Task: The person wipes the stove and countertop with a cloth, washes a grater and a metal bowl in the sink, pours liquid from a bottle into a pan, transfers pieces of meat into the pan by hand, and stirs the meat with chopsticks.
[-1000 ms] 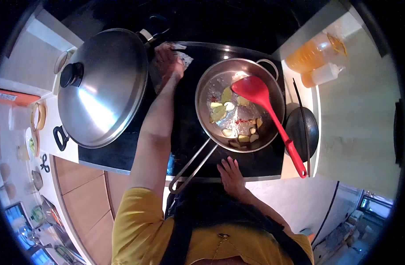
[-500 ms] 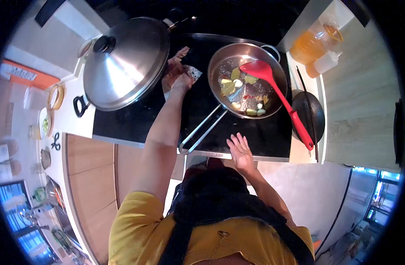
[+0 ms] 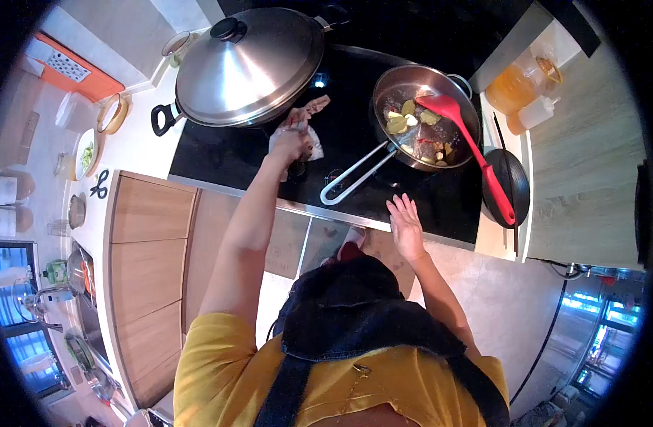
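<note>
My left hand (image 3: 291, 145) is closed over a crumpled, brownish and white cloth (image 3: 314, 146) and presses it on the black cooktop (image 3: 355, 92), in front of the lidded wok (image 3: 252, 71). Some fingers are blurred. Fingers stretched out, my right hand (image 3: 407, 231) rests at the cooktop's front edge with nothing in it. Beyond it stands a steel frying pan (image 3: 385, 96), its looped handle pointing toward me. Bay leaves (image 3: 397, 125), garlic cloves and reddish bits lie in the pan in shiny liquid. A red cooking spoon (image 3: 476, 149) leans across the pan's right rim.
To the right are a black round plate or lid (image 3: 513, 188), dark chopsticks (image 3: 504, 156), a jug of amber liquid (image 3: 510, 89) and a squeeze bottle (image 3: 533, 115). Scissors (image 3: 99, 183) and a bowl of chopped greens (image 3: 85, 154) sit on the left counter.
My left hand has drawn the cloth toward the cooktop's front edge. The view has shifted, so wok and pan appear higher and further right. My right hand remains by the front edge.
</note>
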A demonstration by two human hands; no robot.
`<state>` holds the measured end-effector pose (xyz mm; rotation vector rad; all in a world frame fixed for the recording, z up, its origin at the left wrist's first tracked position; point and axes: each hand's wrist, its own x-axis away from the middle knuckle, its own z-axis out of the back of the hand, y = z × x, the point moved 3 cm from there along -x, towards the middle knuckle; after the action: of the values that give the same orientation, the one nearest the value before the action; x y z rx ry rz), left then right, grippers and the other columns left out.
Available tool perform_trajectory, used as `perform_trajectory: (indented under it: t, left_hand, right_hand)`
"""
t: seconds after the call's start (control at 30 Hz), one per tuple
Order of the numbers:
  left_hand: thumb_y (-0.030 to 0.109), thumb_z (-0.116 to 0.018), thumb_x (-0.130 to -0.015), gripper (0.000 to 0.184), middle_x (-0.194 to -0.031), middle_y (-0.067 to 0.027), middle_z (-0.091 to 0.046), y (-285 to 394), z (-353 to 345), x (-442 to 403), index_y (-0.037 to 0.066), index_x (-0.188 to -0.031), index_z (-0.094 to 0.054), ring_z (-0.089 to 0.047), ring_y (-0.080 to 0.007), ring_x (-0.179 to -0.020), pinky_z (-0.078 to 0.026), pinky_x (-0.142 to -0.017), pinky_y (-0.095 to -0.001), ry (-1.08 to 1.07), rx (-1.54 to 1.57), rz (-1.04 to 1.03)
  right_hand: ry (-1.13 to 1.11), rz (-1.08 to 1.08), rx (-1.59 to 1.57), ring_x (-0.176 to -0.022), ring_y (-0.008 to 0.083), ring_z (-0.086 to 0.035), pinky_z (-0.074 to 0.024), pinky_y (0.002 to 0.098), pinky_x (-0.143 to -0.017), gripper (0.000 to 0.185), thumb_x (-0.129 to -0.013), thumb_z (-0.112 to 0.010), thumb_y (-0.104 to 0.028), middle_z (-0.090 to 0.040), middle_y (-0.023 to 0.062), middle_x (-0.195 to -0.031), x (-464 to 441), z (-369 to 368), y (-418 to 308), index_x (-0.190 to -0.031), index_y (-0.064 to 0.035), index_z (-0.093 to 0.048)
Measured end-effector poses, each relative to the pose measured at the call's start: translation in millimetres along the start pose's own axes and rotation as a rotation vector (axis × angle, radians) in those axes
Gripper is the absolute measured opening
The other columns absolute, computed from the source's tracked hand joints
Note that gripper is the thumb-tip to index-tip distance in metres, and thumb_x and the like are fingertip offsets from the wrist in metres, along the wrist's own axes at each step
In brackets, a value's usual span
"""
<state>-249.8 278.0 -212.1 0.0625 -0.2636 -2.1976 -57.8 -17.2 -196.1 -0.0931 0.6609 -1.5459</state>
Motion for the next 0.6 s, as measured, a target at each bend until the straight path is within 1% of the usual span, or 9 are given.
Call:
perform_trajectory:
  t: [0.03,0.07,0.2,0.27,0.33,0.4,0.43,0.53,0.6]
  left_hand:
    - [0.027,-0.041,-0.087,0.033,-0.111,-0.0164,-0.057,-1.2,5.3,11.2,0.009,-0.109,-0.058,-0.048,-0.0282,-0.112,-0.042,-0.089,-0.0393,0.188,-0.071,-0.150]
    - [0.023,-0.045,-0.084,0.028,-0.099,-0.0165,-0.062,-13.0,4.8,16.8,0.008,-0.100,-0.063,-0.056,-0.0282,-0.099,-0.047,-0.080,-0.0391,0.106,0.054,0.055]
    - [0.019,-0.048,-0.081,0.023,-0.086,-0.0172,-0.063,-2.4,18.2,28.4,0.008,-0.091,-0.066,-0.062,-0.0288,-0.082,-0.050,-0.070,-0.0379,-0.052,-0.098,0.125]
    - [0.010,-0.050,-0.079,0.021,-0.077,-0.0188,-0.062,5.5,28.7,17.9,0.007,-0.093,-0.065,-0.063,-0.0313,-0.072,-0.050,-0.066,-0.0384,0.335,0.245,-0.058]
    - [0.006,-0.049,-0.078,0.022,-0.078,-0.0197,-0.061,27.2,31.8,-11.0,0.006,-0.094,-0.065,-0.062,-0.0315,-0.074,-0.050,-0.066,-0.0378,0.456,0.373,-0.068]
    - [-0.002,-0.050,-0.076,0.023,-0.082,-0.0176,-0.063,49.7,27.2,-49.3,0.003,-0.094,-0.064,-0.063,-0.0295,-0.072,-0.049,-0.064,-0.0344,0.684,0.546,-0.007]
    - [0.000,-0.051,-0.078,0.023,-0.086,-0.0095,-0.065,60.5,27.8,-69.3,0.004,-0.097,-0.063,-0.063,-0.0229,-0.069,-0.049,-0.064,-0.0308,0.666,0.672,0.050]
    - [0.010,-0.053,-0.085,0.023,-0.099,-0.0029,-0.061,83.1,15.4,-150.1,0.008,-0.107,-0.059,-0.056,-0.0148,-0.091,-0.044,-0.078,-0.0253,0.520,2.186,0.343]
    - [0.021,-0.053,-0.086,0.031,-0.114,-0.0083,-0.052,75.2,2.1,-200.4,0.007,-0.113,-0.052,-0.048,-0.0164,-0.106,-0.036,-0.090,-0.0285,0.680,2.193,0.314]
  right_hand:
    - [0.002,-0.003,0.000,-0.117,0.0374,-0.042,-0.0294,0.0464,-0.101,0.035,-0.075,-0.053,0.002,-0.050,0.0183,-0.120,-1.2,0.4,-0.1,-0.110,-0.0004,-0.055]
    - [0.006,0.000,-0.005,-0.117,0.0374,-0.042,-0.0291,0.0463,-0.101,0.035,-0.075,-0.053,0.002,-0.050,0.0183,-0.119,-1.6,0.9,-1.0,-0.110,0.0000,-0.055]
    - [-0.002,-0.025,0.006,-0.117,0.0370,-0.041,-0.0282,0.0460,-0.102,0.035,-0.075,-0.053,0.002,-0.050,0.0188,-0.119,-2.5,4.4,-7.2,-0.109,0.0015,-0.055]
    - [-0.040,-0.038,0.005,-0.118,0.0383,-0.039,-0.0269,0.0465,-0.102,0.041,-0.070,-0.059,0.000,-0.049,0.0201,-0.120,-5.4,9.7,-11.8,-0.110,0.0039,-0.053]
    - [-0.087,-0.047,0.009,-0.118,0.0396,-0.039,-0.0256,0.0475,-0.103,0.051,-0.064,-0.065,-0.003,-0.047,0.0208,-0.120,-8.3,13.8,-12.9,-0.112,0.0051,-0.051]
    - [-0.087,-0.033,0.048,-0.118,0.0391,-0.039,-0.0256,0.0478,-0.103,0.044,-0.070,-0.057,-0.002,-0.048,0.0209,-0.119,-2.7,2.2,-0.1,-0.113,0.0031,-0.051]
    - [-0.085,-0.033,0.049,-0.118,0.0390,-0.039,-0.0255,0.0480,-0.103,0.042,-0.072,-0.054,-0.002,-0.048,0.0210,-0.119,-2.0,-1.0,3.0,-0.113,0.0025,-0.051]
    - [-0.139,-0.076,-0.017,-0.120,0.0382,-0.037,-0.0255,0.0490,-0.102,0.038,-0.075,-0.050,-0.002,-0.045,0.0205,-0.122,-5.1,-1.4,4.8,-0.113,0.0012,-0.051]
    - [-0.111,-0.052,-0.044,-0.121,0.0389,-0.034,-0.0251,0.0519,-0.101,0.038,-0.077,-0.051,-0.004,-0.043,0.0197,-0.124,-2.9,-2.9,6.9,-0.115,0.0002,-0.050]
